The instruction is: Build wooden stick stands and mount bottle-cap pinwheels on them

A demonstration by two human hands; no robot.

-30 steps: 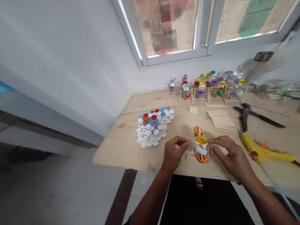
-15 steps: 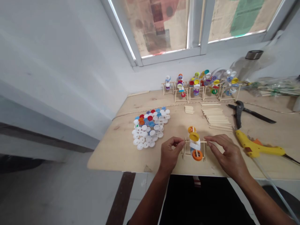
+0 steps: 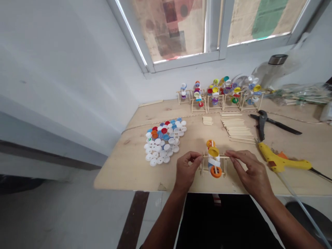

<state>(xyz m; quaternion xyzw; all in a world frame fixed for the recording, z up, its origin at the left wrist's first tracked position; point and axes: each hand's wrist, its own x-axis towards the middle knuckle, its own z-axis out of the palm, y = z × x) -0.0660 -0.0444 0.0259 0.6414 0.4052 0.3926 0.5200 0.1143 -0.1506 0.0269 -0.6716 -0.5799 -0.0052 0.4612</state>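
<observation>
A small wheel of bottle caps in yellow, white and orange stands in a frame of thin wooden sticks near the table's front edge. Thumb and fingers of my left hand are pinched at the frame's upper left end. On the opposite side, my right hand has thumb and forefinger closed at the end of the cross stick. The fingertips hide the exact stick ends. Left of my hands lies a spread of loose bottle caps, mostly white with some blue, red and orange.
Several finished cap wheels on stick frames line the back by the window. Nearby are cut sticks, a short-stick pile, black-handled cutters, a yellow glue gun, a bottle and a bagged bundle.
The camera view has shifted a little, so the scene sits slightly further left. Both hands keep their places at the two sides of the wheel's frame.
</observation>
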